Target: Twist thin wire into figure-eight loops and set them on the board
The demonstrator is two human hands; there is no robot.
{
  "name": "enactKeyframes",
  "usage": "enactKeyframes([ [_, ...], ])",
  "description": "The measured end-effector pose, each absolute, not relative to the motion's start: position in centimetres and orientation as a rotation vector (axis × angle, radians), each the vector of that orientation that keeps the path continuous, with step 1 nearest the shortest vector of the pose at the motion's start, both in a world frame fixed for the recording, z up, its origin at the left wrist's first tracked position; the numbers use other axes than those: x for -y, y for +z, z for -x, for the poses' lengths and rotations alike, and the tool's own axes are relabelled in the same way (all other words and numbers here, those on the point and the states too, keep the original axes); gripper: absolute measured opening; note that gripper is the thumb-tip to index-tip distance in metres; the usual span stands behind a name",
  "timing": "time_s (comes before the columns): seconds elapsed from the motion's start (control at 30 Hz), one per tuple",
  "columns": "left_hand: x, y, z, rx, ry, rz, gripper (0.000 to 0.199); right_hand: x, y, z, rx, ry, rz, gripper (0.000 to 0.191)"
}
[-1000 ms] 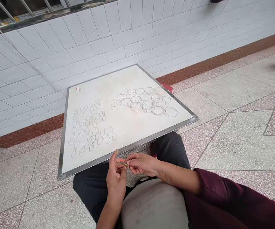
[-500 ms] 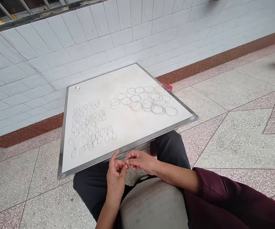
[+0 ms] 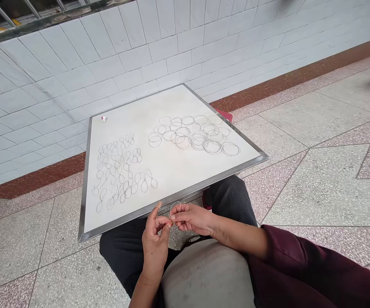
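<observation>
A thin wire loop is pinched between my two hands, just off the near edge of the table. My left hand holds its lower part between thumb and fingers, with the index finger pointing up toward the table edge. My right hand grips the loop from the other side, its fingertips close to the left thumb. Several wire figure-eights lie in rows at the left of the white tabletop. Several round wire rings overlap one another at the right.
A metal rim runs round the table, which stands close to a white tiled wall. Near its far left corner sits a small red and white object. A red item shows beyond the right edge. My legs reach under the table.
Both hands stay almost in place, still pinching the wire loop. The left index finger is slightly higher, and the view has shifted a little.
</observation>
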State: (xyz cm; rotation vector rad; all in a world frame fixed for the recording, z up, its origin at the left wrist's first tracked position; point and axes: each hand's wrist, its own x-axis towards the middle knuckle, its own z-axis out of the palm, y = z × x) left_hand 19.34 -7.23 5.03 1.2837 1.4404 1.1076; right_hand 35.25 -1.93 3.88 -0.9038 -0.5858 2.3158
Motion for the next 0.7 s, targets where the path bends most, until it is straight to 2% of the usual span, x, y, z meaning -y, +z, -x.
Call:
enactKeyframes([
  [0.1, 7.3, 4.8, -19.4, -1.43, 1.138, -1.282, 0.057, 1.8, 3.8, -35.3, 0.559, 2.347, 0.908, 0.039],
  [0.4, 7.3, 5.9, -19.8, -1.342, 1.152, -1.038, 0.07, 1.9, 3.6, -35.6, 0.807, 2.227, 0.848, 0.036],
  [0.7, 7.6, 6.7, -20.1, -1.322, 1.152, -0.981, 0.071, 2.2, 3.3, -35.4, 0.713, 2.284, 0.806, 0.036],
])
